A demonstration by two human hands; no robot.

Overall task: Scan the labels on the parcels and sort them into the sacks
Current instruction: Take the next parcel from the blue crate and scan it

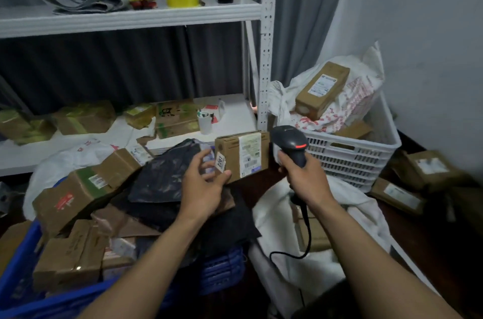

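My left hand [203, 183] holds a small brown cardboard parcel [241, 154] by its left end, thumb under its lower edge, the white label facing me. My right hand [304, 175] grips the handle of a black barcode scanner [288, 142] whose head, with a red light, sits just right of the parcel. The scanner's cable [300, 240] hangs down over a white sack [339, 203] below my right arm. A second white sack [360, 99] lines the white plastic basket [352, 159] at the right, with a long brown box [322, 90] on top.
A blue crate [23, 261] at the lower left is heaped with cardboard parcels [78, 188] and black poly bags [167, 177]. A white metal shelf [125, 18] behind carries tape rolls, bags and more boxes. Boxes [428, 169] lie on the floor at the right.
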